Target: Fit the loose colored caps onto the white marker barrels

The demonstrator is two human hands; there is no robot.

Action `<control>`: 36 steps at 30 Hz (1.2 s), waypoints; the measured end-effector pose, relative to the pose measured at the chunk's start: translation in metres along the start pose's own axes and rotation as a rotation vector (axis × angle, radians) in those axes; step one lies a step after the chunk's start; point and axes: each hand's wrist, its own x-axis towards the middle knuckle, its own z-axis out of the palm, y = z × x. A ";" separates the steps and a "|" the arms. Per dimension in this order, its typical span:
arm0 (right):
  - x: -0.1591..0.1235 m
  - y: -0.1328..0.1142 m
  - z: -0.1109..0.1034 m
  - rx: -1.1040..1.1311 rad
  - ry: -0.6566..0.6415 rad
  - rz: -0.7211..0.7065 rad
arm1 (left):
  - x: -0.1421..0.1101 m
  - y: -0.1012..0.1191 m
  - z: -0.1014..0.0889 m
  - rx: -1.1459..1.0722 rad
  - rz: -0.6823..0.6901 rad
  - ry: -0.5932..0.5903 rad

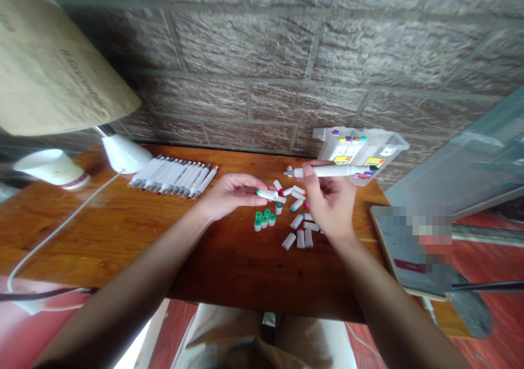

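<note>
Between the thumb and fingers of my left hand (231, 195) is a white marker cap (268, 195) with a green end. My right hand (333, 202) grips a white marker (333, 171). Its bare tip points left, and its far end looks dark. The two hands are apart, above the table. Below them, several green-topped caps (265, 220) stand upright in a cluster. More loose white caps (301, 238), some with red, teal or orange ends, lie scattered nearer my right hand.
Uncapped markers (174, 177) lie in a row at the left. A clear plastic case (360, 148) with a few markers stands at the back right. A tablet (405, 254) rests on the right edge. A lamp (123, 150) and a paper cup (53, 167) stand at the left, before a brick wall.
</note>
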 end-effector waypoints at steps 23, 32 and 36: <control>0.002 0.003 -0.001 0.029 0.013 0.060 | 0.006 0.010 -0.018 0.230 0.038 0.206; 0.003 0.000 0.000 0.085 0.025 0.114 | 0.006 0.003 -0.014 0.196 -0.034 0.135; 0.003 -0.001 0.000 0.088 0.015 0.084 | 0.007 0.000 -0.009 -0.060 -0.025 0.099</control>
